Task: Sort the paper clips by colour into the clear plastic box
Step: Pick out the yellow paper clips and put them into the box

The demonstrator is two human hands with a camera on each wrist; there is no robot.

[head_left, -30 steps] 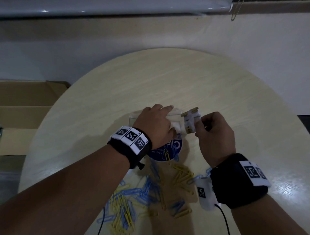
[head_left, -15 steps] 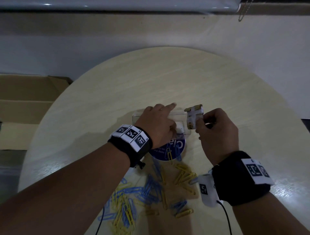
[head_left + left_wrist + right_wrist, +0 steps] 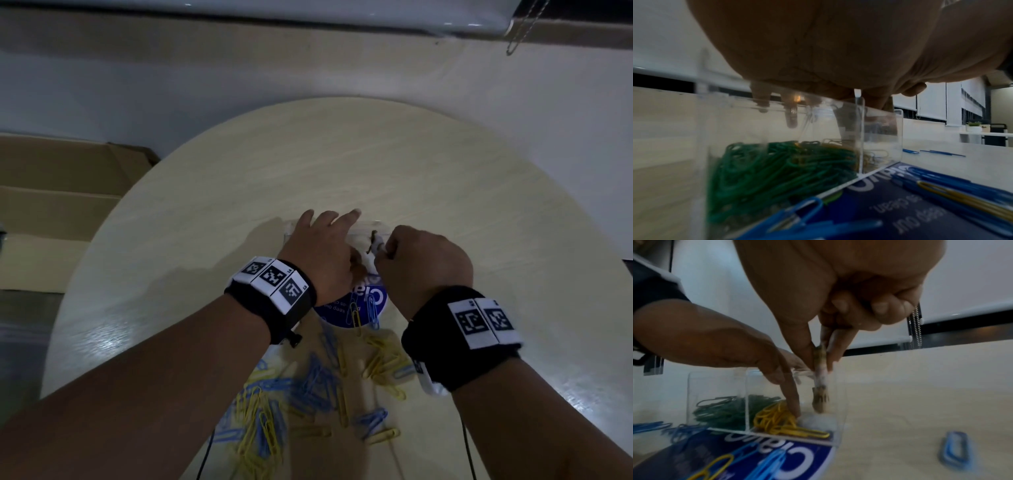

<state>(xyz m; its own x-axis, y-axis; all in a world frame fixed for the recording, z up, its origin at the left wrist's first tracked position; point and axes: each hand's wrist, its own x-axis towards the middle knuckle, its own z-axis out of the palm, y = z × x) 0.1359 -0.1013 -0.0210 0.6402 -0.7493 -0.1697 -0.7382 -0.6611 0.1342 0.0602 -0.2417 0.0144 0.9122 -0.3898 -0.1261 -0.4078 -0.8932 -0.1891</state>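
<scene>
The clear plastic box (image 3: 366, 229) stands on the table, mostly hidden under both hands. Its left compartment (image 3: 715, 386) holds green clips (image 3: 719, 410). The right compartment holds yellow clips (image 3: 777, 418) and a white lump (image 3: 818, 421). My left hand (image 3: 329, 233) lies over the box, and one straight finger (image 3: 792, 395) reaches in and presses on the yellow clips. My right hand (image 3: 394, 250) pinches a small white card piece (image 3: 820, 386) with brownish ends, held upright inside the right compartment. Loose blue and yellow clips (image 3: 308, 387) lie nearer to me.
The box sits on the far edge of a round blue printed label (image 3: 363, 308) on the pale round table (image 3: 445, 192). One blue clip (image 3: 955, 449) lies alone to the right. A cardboard box (image 3: 51, 205) stands off the table's left side. Cables run from both wrists.
My right hand has brought the card piece from beside the box's right end down into the right compartment. The left hand has stayed on the box.
</scene>
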